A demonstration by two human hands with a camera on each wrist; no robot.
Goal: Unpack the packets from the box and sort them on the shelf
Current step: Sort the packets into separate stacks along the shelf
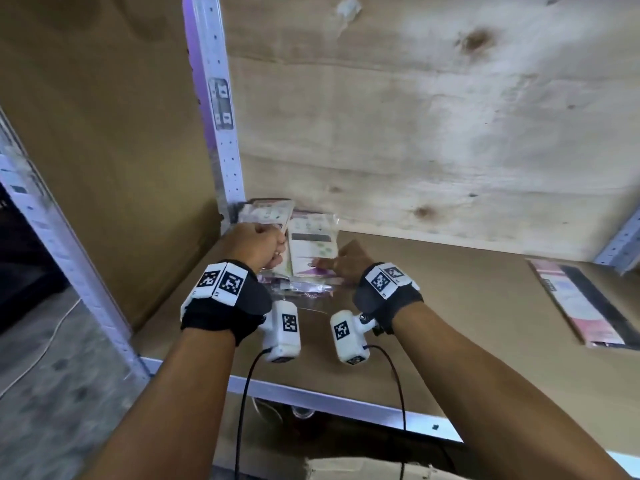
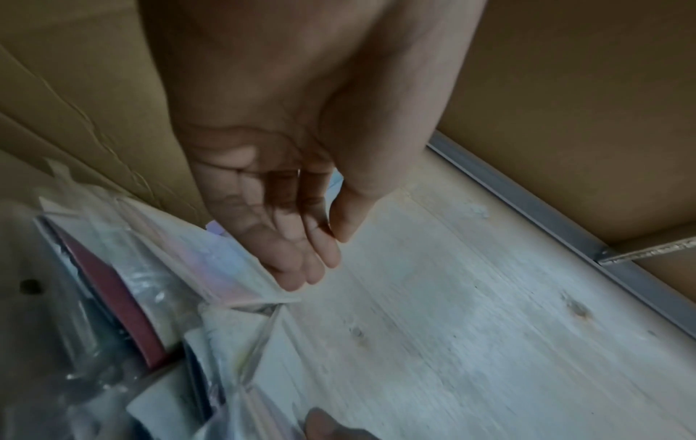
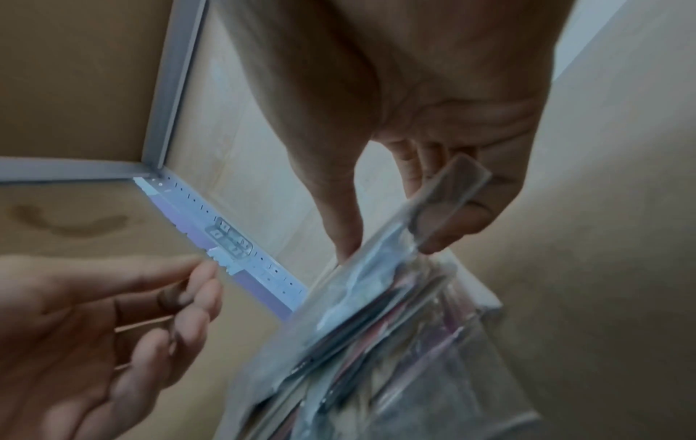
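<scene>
A pile of clear-wrapped packets lies in the back-left corner of the shelf, with a second pile just behind it. My right hand pinches the near edge of the top packet; the right wrist view shows thumb and fingers clamped on the packet's edge above the rest of the packets. My left hand hovers at the pile's left side with loosely curled fingers and holds nothing. The wrapped packets lie beside its fingertips.
A flat pink and black packet lies alone at the shelf's right end. A perforated metal upright stands in the back-left corner, with a cardboard side wall on the left and a plywood back panel behind. Cardboard shows below the shelf edge.
</scene>
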